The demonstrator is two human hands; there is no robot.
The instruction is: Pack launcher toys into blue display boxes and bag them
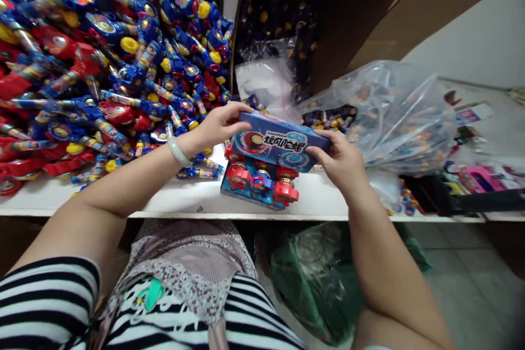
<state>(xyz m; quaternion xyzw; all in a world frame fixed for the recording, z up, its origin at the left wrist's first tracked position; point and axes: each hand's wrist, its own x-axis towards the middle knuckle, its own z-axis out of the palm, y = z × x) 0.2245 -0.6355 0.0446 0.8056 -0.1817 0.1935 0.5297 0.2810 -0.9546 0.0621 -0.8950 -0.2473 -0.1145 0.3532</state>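
A blue printed box lid with a picture of a spinning toy is tilted above the white table. My left hand pinches its left end between thumb and fingers, a pale bangle on the wrist. At the other end my right hand grips the lid's right corner. Below it, a blue display box rests near the table's front edge, holding several red and blue watch-shaped toys. The lid hides the back part of that box; whether the two are joined I cannot tell.
A high heap of blue and red toys covers the left side. Behind stands an open cardboard carton, with a clear plastic bag of toys at right. A black tray holds pink items. A green sack lies below the table.
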